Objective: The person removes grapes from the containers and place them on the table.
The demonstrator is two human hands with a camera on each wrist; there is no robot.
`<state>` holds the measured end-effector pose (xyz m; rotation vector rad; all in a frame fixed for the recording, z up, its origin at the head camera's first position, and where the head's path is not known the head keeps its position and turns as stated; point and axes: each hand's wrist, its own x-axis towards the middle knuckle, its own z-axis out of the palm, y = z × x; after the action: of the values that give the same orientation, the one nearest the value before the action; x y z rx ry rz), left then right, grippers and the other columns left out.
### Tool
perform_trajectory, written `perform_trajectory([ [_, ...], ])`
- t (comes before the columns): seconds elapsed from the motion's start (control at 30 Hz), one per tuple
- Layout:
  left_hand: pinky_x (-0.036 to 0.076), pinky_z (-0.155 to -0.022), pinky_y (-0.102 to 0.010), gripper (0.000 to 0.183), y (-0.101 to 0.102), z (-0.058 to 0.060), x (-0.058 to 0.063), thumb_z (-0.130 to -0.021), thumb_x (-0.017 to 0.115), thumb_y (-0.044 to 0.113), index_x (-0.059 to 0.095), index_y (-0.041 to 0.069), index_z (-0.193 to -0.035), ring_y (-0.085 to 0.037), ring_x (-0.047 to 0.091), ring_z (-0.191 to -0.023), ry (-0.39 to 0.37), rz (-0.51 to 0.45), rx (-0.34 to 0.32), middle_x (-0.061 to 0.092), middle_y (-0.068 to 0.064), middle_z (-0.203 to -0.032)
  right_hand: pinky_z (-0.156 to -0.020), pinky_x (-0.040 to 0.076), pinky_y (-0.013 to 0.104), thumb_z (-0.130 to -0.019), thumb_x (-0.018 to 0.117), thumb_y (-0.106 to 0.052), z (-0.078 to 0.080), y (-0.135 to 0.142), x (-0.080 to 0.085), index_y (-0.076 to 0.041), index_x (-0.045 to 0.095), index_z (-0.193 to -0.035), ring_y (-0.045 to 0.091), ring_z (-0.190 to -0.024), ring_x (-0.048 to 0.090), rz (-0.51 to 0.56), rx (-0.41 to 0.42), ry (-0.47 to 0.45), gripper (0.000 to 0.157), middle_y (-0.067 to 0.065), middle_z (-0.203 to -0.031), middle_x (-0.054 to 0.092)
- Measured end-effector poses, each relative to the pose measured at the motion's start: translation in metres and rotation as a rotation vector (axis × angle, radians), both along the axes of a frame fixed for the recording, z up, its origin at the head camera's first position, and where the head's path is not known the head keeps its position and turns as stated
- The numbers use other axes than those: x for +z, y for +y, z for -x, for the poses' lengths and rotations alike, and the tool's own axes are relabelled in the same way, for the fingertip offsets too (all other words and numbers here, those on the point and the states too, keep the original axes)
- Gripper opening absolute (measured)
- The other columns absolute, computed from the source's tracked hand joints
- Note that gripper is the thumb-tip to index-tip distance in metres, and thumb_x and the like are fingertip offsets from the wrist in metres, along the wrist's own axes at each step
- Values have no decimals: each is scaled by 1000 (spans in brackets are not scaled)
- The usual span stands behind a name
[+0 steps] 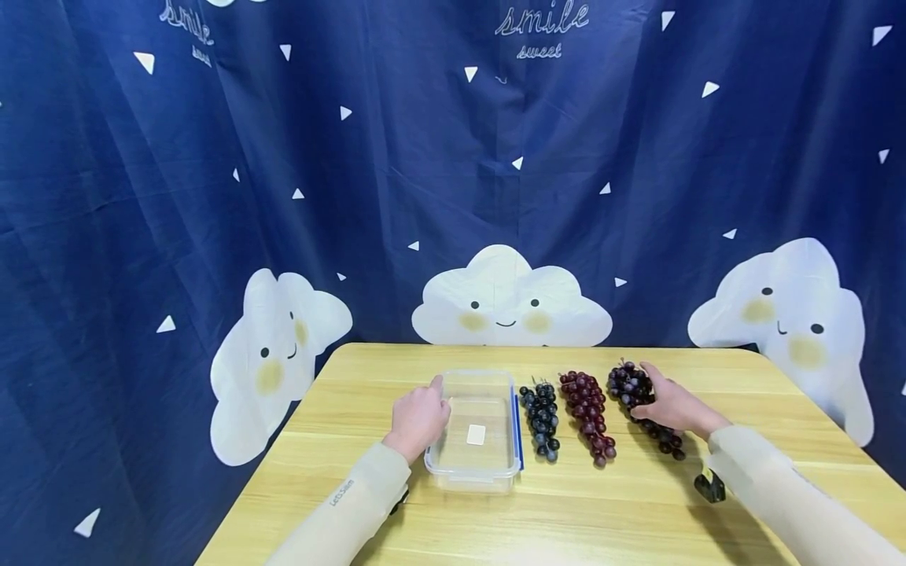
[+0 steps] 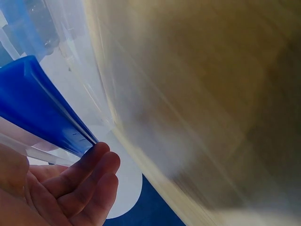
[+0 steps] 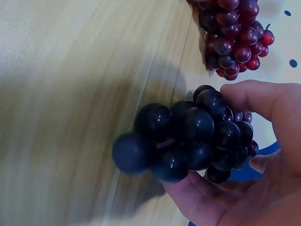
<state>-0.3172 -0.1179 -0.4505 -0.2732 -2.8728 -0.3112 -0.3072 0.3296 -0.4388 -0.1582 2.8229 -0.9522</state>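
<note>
On the table a clear rectangular plastic food container (image 1: 470, 478) lies in front of me, with a blue strip along its right side. My left hand (image 1: 419, 417) grips its left edge; the left wrist view shows the fingertips against a blue latch flap (image 2: 44, 110). To the right, my right hand (image 1: 675, 407) holds a bunch of dark purple grapes (image 1: 628, 383), thumb on one side and fingers on the other. In the right wrist view, the lower grapes (image 3: 197, 125) stick out past the fingers. Part of the bunch is hidden by the hand.
Between the container and the right hand lie a bunch of blue-black grapes (image 1: 543, 424) and a bunch of red grapes (image 1: 586, 405). The light wooden table (image 1: 566, 519) ends at a dark blue curtain (image 1: 439, 196) printed with white clouds.
</note>
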Motion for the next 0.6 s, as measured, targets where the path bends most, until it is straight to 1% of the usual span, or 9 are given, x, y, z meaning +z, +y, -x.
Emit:
perform_trajectory([
  [0.03,40,-45,-32,54,0,0,0,-95,57,26,53,7,-145,-17,48,-50,-1,1,2,70,-12,-83,-51,53,44,-90,72,-22,-1,0,0,-1,-3,-159,22,-47,51,11,-9,-13,104,52,-144,25],
  [0.07,40,-45,-33,54,1,1,-1,-95,57,26,53,7,-145,-17,48,-50,-1,0,3,71,-12,-84,-45,50,40,-90,71,-22,-2,1,-1,-3,-4,-160,15,-41,41,25,-18,-27,104,53,-144,25],
  [0.13,41,-46,-33,54,2,1,-1,-95,58,26,53,7,-145,-17,48,-51,1,-2,4,71,-12,-85,-44,49,37,-91,71,-22,-6,1,-1,-4,-4,-160,12,-41,40,27,-28,-38,104,53,-142,27],
  [0.23,41,-46,-33,54,4,1,-2,-95,58,26,52,7,-145,-17,48,-51,1,-1,0,71,-12,-85,-45,50,38,-91,71,-24,-12,2,-1,-3,-5,-160,11,-41,40,16,-38,-43,105,52,-140,32],
  [0.33,39,-45,-32,55,5,1,-4,-95,57,26,51,7,-146,-16,46,-49,-8,-5,-4,67,-10,-77,-46,50,39,-92,71,-27,-16,1,-3,-3,-6,-160,11,-42,39,17,-38,-52,105,52,-140,32],
  [0.43,38,-43,-31,55,4,1,-5,-95,57,25,51,7,-146,-16,45,-47,-12,-10,-6,63,-7,-70,-47,51,40,-94,69,-29,-17,1,-4,-2,-7,-160,12,-42,41,14,-36,-52,105,52,-142,29],
  [0.53,37,-43,-31,54,4,3,-6,-95,58,25,52,6,-146,-16,45,-47,-2,-23,-12,61,-6,-69,-56,53,43,-95,67,-33,-17,1,-1,3,-6,-158,21,-50,54,-38,-30,-8,103,53,-141,30],
  [0.57,37,-43,-31,55,4,4,-6,-95,58,25,51,6,-146,-16,45,-47,0,-27,-16,61,-6,-68,-63,55,46,-96,67,-34,-17,2,1,6,-4,-157,29,-60,62,-68,-26,17,102,52,-141,31],
  [0.6,37,-43,-30,55,3,4,-7,-95,58,25,51,6,-146,-15,45,-47,0,-26,-20,61,-5,-68,-71,55,51,-96,66,-36,-17,2,2,8,-2,-156,37,-71,67,-99,-20,46,101,53,-139,34],
])
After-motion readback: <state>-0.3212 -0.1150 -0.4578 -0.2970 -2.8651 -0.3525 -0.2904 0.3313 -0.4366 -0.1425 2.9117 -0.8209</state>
